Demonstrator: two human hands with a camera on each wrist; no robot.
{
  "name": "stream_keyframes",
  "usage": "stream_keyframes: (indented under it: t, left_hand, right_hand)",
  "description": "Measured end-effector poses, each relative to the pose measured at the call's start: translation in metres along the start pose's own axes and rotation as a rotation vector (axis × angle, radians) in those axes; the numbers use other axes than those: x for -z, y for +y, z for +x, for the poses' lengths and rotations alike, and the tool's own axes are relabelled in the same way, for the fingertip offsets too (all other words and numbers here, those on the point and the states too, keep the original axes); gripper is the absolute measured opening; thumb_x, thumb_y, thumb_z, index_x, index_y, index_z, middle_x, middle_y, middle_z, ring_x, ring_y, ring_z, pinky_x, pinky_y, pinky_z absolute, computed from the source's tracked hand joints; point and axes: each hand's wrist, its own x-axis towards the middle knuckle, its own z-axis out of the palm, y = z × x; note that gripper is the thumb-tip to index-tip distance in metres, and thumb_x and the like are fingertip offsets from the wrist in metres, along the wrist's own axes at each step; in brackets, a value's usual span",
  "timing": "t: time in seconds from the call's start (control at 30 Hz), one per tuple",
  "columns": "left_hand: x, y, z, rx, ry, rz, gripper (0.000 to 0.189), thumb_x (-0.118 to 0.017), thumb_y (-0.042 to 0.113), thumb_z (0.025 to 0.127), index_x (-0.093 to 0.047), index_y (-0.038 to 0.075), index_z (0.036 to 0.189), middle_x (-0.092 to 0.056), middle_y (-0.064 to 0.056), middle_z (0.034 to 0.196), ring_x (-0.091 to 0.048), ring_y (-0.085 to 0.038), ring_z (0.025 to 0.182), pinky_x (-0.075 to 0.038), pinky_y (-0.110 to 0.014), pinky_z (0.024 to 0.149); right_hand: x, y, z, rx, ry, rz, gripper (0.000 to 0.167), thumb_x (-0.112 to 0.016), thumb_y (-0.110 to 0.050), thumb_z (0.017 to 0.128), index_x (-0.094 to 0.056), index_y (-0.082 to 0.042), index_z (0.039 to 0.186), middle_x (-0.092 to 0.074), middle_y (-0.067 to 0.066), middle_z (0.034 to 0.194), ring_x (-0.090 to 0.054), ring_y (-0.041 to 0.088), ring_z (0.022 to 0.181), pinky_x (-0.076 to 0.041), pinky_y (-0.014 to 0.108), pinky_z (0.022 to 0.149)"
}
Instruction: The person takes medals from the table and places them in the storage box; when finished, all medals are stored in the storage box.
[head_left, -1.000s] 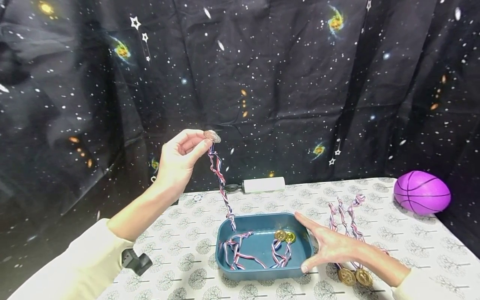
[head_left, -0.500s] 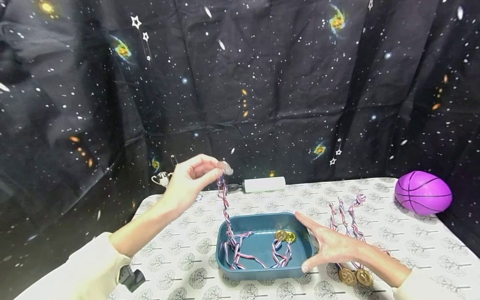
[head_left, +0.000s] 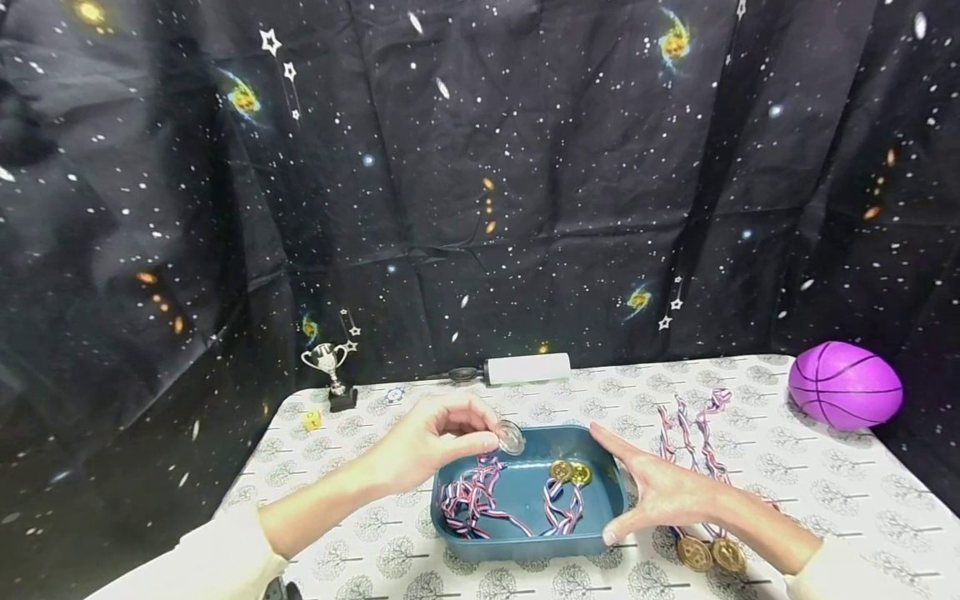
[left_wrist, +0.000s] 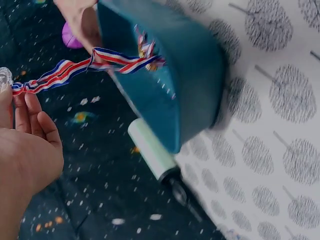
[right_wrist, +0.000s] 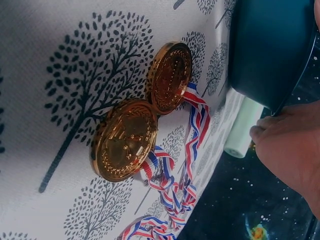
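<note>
My left hand (head_left: 442, 442) pinches the rim of a silver medal (head_left: 512, 437) between thumb and fingers, above the back left part of a dark teal plastic bin (head_left: 532, 548). From the medal, a red, white and blue ribbon (left_wrist: 65, 75) drops into the bin, as the left wrist view shows. My right hand (head_left: 667, 487) grips the bin's right end, thumb at the front corner and fingers at the back one. Inside lie gold medals (head_left: 580, 474) on the right and bunched striped ribbons (head_left: 472, 500) on the left.
Gold medals (right_wrist: 125, 140) with twisted ribbons lie right of the bin, partly under my right forearm. A purple ball (head_left: 845, 385) sits at the back right. Behind the bin lies a white cylinder (head_left: 528, 369). A silver trophy (head_left: 330, 371) and yellow die (head_left: 312, 419) stand back left.
My left hand has come down and to the right with the silver medal, and its ribbon has gathered in the bin. The right hand and the bin have stayed in place.
</note>
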Motion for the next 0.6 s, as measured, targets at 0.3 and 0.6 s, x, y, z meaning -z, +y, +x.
stream_keyframes:
  t: [0.3, 0.6]
  left_hand:
    - [-0.046, -0.030, 0.015, 0.093, 0.044, -0.009, 0.010, -0.078, 0.019, 0.098, -0.077, 0.011, 0.104, -0.078, -0.003, 0.090, -0.071, -0.010, 0.081, -0.057, -0.023, 0.081]
    - [-0.085, -0.065, 0.032, 0.239, 0.135, 0.022, 0.009, -0.083, 0.021, 0.094, -0.080, 0.013, 0.096, -0.077, 0.003, 0.080, -0.075, -0.024, 0.077, -0.059, -0.024, 0.069]
  right_hand:
    - [-0.001, 0.000, -0.001, -0.006, 0.008, -0.025, 0.140, -0.099, -0.040, 0.071, -0.009, 0.005, 0.167, -0.009, 0.033, 0.172, -0.012, 0.052, 0.157, -0.011, 0.070, 0.121]
    - [0.001, 0.000, -0.001, -0.017, 0.012, -0.060, 0.138, -0.099, -0.041, 0.072, -0.011, 0.004, 0.168, -0.013, 0.030, 0.173, -0.016, 0.048, 0.157, -0.012, 0.070, 0.121]
